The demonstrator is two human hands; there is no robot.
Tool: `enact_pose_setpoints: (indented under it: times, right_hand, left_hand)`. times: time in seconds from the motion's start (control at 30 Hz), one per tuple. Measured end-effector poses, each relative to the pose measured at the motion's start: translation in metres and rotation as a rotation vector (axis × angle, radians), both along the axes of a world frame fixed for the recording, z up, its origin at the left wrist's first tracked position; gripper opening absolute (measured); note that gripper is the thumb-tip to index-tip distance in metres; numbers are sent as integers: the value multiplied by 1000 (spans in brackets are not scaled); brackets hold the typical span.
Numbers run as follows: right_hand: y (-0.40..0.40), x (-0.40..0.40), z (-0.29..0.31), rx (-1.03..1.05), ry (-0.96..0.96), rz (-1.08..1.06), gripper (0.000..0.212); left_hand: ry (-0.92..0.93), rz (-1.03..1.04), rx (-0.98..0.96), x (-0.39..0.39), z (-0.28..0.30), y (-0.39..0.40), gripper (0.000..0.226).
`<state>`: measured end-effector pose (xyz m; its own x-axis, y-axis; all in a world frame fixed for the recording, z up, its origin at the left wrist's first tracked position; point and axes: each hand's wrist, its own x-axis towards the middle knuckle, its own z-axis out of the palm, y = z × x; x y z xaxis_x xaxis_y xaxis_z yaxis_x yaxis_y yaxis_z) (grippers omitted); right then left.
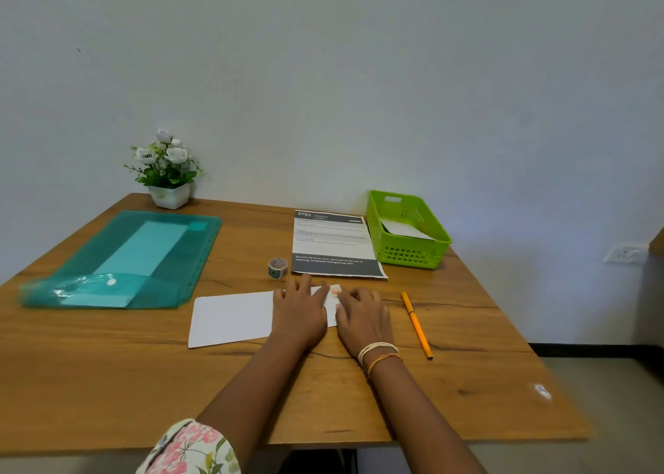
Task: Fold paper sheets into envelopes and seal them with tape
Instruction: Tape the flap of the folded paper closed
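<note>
A folded white paper sheet (231, 317) lies flat on the wooden table (143, 383) near its middle. My left hand (300, 310) rests flat on the sheet's right part, fingers spread. Beside it, my right hand (363, 315) lies over the sheet's right end, fingers on a small patterned piece of tape (335, 289) at the top right corner. A small roll of patterned tape (277, 268) stands just beyond my left hand.
A teal plastic folder (122, 261) holding paper lies at the left. A printed sheet (332, 245) and a green basket (407, 229) with white paper sit at the back right. An orange pencil (416, 324) lies right of my hands. A potted plant (167, 172) stands at the back.
</note>
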<state>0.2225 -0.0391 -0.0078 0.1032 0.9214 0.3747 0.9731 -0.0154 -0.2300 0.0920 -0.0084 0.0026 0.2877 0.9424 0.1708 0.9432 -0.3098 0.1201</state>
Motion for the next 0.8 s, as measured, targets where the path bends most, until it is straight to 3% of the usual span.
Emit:
enact_pose_setpoints:
  times: [0.4,0.6,0.8]
  right_hand:
    - [-1,-2,0,1,46,-44,34]
    - [6,0,3,-101,92,-87,35]
    - [10,-1,6,-121,78,-64,32]
  left_hand:
    - [19,83,-9,12,4,-9,52]
    - [-213,180,-166,0,14,1,78]
    - [-214,359,-403,-8,33,0,92]
